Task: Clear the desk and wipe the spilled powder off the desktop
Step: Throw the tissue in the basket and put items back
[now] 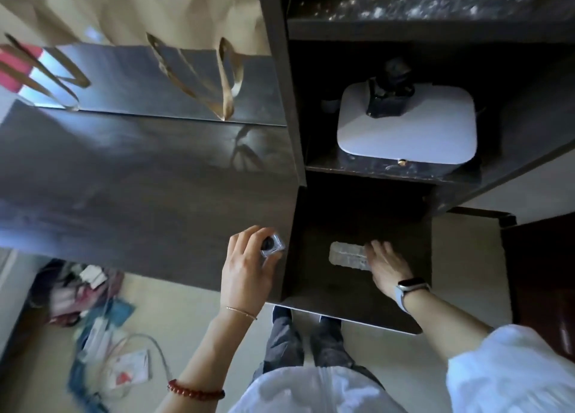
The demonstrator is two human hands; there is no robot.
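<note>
My left hand [249,266] grips a small clear square case with a dark round thing inside [272,245], at the right front corner of the dark glossy desktop [140,179]. My right hand [385,266] reaches into an open dark drawer [357,307] and holds a clear plastic packet [348,255] against the drawer bottom. White powder [404,6] speckles the dark upper shelf at the top right.
A white flat device [407,123] with a dark bottle [389,92] on it sits on the middle shelf. A shiny paper bag with gold handles [174,79] stands at the desk's back. Bags and papers [99,328] litter the floor at left.
</note>
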